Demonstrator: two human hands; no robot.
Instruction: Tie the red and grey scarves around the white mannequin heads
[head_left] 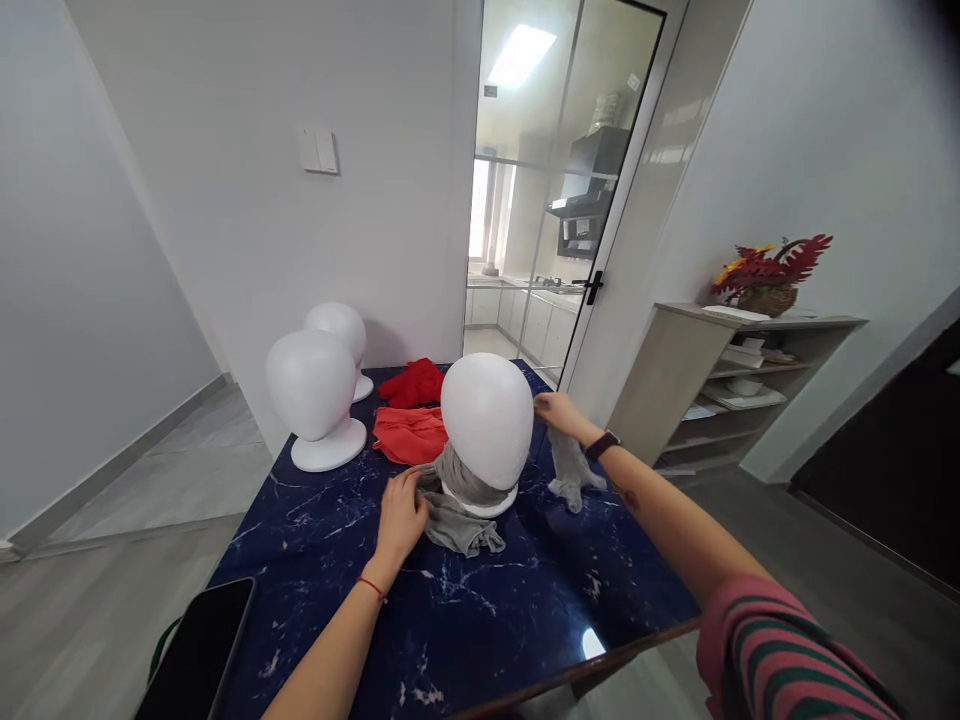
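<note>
A white foam mannequin head (489, 415) stands upright on the dark blue marbled table in front of me. Around its neck runs a grey scarf (469, 482), one end spread on the table at the front left. My left hand (403, 518) is closed on the scarf beside the left of the neck. To the right of the head, my right hand (559, 412) pinches the scarf at a raised height. From there the other end hangs down to the tabletop. The fingertips of my left hand are partly hidden by the cloth and hand.
Two more white mannequin heads (311, 385) stand at the table's left. A bright red cloth (412, 384) and an orange-red cloth (409, 434) lie behind the scarf. A tablet-like black device (199, 650) rests at the near left corner. A shelf (675, 375) stands right of the glass door.
</note>
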